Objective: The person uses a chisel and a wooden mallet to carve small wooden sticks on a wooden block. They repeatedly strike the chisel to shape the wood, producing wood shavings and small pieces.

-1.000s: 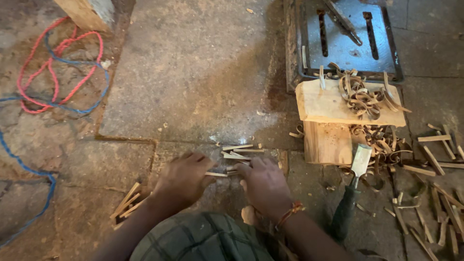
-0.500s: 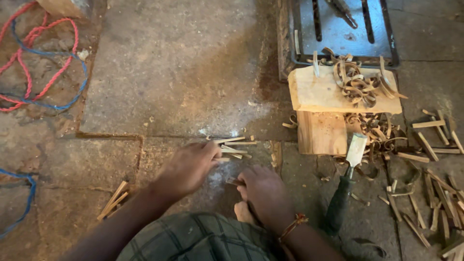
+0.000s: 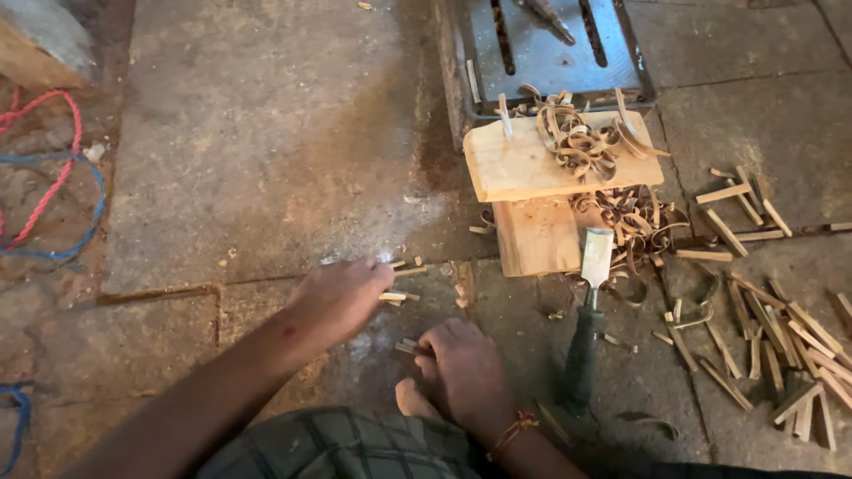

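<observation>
My left hand (image 3: 342,297) is closed around several thin wooden sticks (image 3: 398,296) whose ends poke out to the right, just above the stone floor. My right hand (image 3: 461,368) rests low on the floor with fingers curled over a few small sticks (image 3: 410,347) near my bare toe. A chisel (image 3: 587,324) with a dark green handle and a wide steel blade lies on the floor to the right of my right hand, untouched.
Two stacked wooden blocks (image 3: 532,191) carry curled wood shavings (image 3: 581,142). Behind them sits a metal machine base (image 3: 550,49). Many cut sticks (image 3: 772,319) lie scattered at right. Red and blue cords (image 3: 53,191) lie at left.
The left hand has closed on the loose sticks and lifted them slightly. The right hand slid down toward the foot. The camera moved closer and to the right.
</observation>
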